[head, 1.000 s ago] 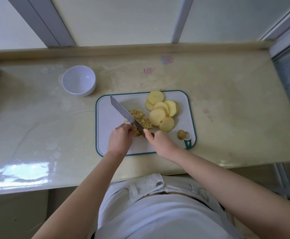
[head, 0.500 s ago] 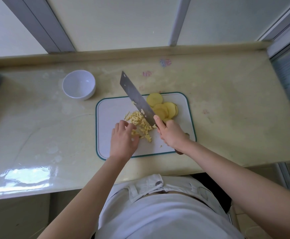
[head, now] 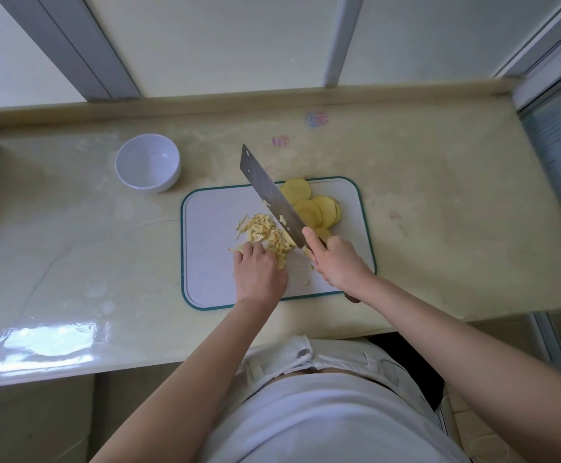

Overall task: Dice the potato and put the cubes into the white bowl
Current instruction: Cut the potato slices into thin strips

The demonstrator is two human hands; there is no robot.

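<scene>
Midway through the dicing step, by the look of it — nothing yet in the small round white bowl, standing empty on the glossy cream stone-look countertop, well apart from the board on its far left.

Grips the dark handle of the broad rectangular steel cleaver in the right hand, fingers wrapped close, one digit stretched up against the blade's heel. Blade held at a slant above the board, tip out past the far edge, a few pale bits stuck to its flat.

Rests the left hand knuckles-up on the near-left edge of the heap of small pale-yellow potato pieces, fingertips bent down into it; pinching or merely pressing, impossible to tell.

Heap in the middle of the white plastic cutting board with the teal rim, ragged, some pieces more stick than cube. Just right of the blade, overlapping round yellow potato slices, smooth-faced, moist-looking, uncut.

Next, probably: cross-cut the longer sticks, or gather the heap against the blade for carrying to the bowl, then stack the slices. Calls for left fingertips tucked clear of the edge and a firm hold — wet, starchy pieces likely to cling to steel and slide on slick plastic.
</scene>
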